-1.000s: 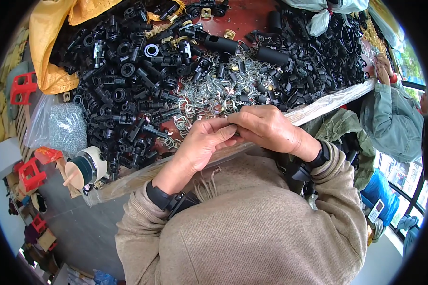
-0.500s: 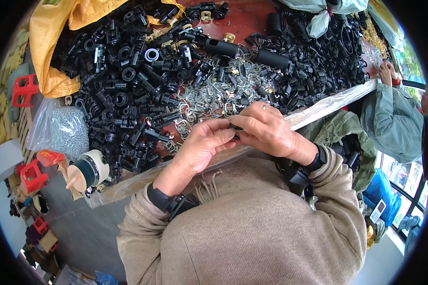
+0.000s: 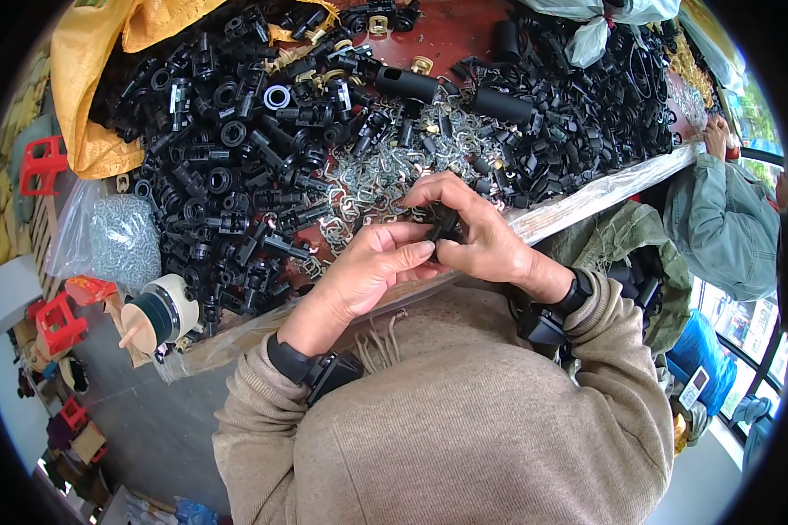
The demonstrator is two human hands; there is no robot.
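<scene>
Between my two hands, above the table's near edge, is a small black plastic part [image 3: 444,229], partly covered by fingers. My left hand [image 3: 372,267] pinches its left side with thumb and fingers. My right hand [image 3: 481,236] curls round the other side, thumb low and forefinger arched over the top. Just beyond the hands lies a heap of small silvery metal hooks [image 3: 385,171]. A pile of black plastic fittings [image 3: 236,166] spreads to the left, and smaller black pieces [image 3: 560,131] are heaped to the right.
A clear bag of metal pieces [image 3: 127,241] and a spool of dark thread [image 3: 153,315] sit at the left edge. A pale wooden rail [image 3: 604,188] borders the table. Yellow sacking [image 3: 83,105] lies far left. Another person in a green jacket [image 3: 722,219] works at far right.
My right hand has turned and its forefinger has lifted into an arch, so more of the black part shows. The left hand stays nearly in place.
</scene>
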